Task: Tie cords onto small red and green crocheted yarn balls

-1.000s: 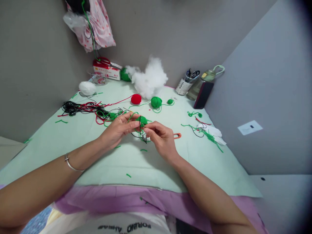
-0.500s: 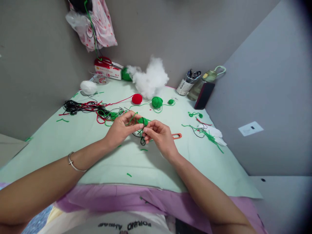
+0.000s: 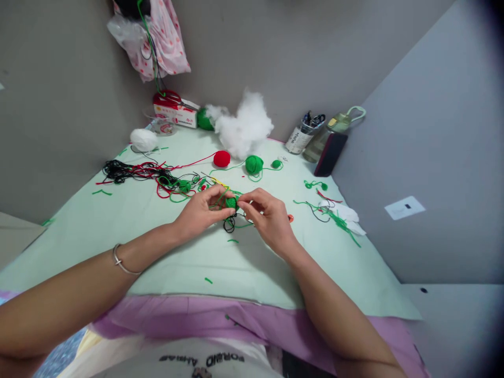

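My left hand point(image 3: 199, 212) pinches a small green crocheted piece point(image 3: 232, 202) between thumb and fingers, just above the table. A strand of black yarn point(image 3: 229, 224) crosses the front of the piece and dangles in loops below it. At the right side of the piece, my right hand point(image 3: 268, 218) has thumb and forefinger closed on the black yarn; whether a needle is there too, I cannot tell. Behind my left fingers lies a yellow-handled crochet hook point(image 3: 218, 181). An orange pin point(image 3: 290, 218) is mostly covered by my right hand.
Tangled black yarn point(image 3: 122, 171) lies left. Toward the back are a white yarn ball point(image 3: 144, 139), red ball point(image 3: 221, 158), green ball point(image 3: 254, 165) and fluffy white stuffing point(image 3: 246, 126). A pen cup point(image 3: 300, 137), bottle point(image 3: 315, 147) and phone point(image 3: 331, 155) stand right, beyond green scraps point(image 3: 340, 223).
My right hand has moved slightly up and right, its fingertips now against the side of the green piece. The piece has shifted a little lower, and the hook's yellow handle has come into view.
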Demonstrator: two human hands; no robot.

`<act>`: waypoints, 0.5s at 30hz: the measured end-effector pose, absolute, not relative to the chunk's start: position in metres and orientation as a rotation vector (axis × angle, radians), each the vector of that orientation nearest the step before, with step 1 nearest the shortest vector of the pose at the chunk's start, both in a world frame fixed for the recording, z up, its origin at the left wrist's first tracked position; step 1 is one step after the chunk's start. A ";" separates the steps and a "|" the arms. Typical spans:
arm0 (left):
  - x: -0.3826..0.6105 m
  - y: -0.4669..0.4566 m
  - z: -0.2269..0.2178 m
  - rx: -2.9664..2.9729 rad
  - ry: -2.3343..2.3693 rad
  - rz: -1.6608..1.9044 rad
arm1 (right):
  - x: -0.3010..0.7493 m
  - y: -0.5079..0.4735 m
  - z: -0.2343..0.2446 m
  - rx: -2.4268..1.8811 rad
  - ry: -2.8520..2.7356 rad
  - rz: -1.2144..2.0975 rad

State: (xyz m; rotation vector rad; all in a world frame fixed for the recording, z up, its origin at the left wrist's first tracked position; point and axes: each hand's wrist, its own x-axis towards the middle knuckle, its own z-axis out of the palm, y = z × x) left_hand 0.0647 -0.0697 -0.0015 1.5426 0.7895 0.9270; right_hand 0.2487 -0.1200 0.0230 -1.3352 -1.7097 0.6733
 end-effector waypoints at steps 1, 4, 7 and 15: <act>0.065 -0.070 -0.002 1.549 0.786 0.920 | 0.248 -0.120 0.022 -1.311 -1.730 0.666; 0.064 -0.070 -0.002 1.557 0.777 0.882 | 0.248 -0.118 0.024 -1.256 -1.757 0.683; 0.064 -0.072 0.001 1.555 0.772 0.817 | 0.255 -0.116 0.036 -1.206 -1.625 0.669; 0.063 -0.070 0.002 1.574 0.704 0.704 | 0.280 -0.109 0.090 -1.156 -1.145 1.148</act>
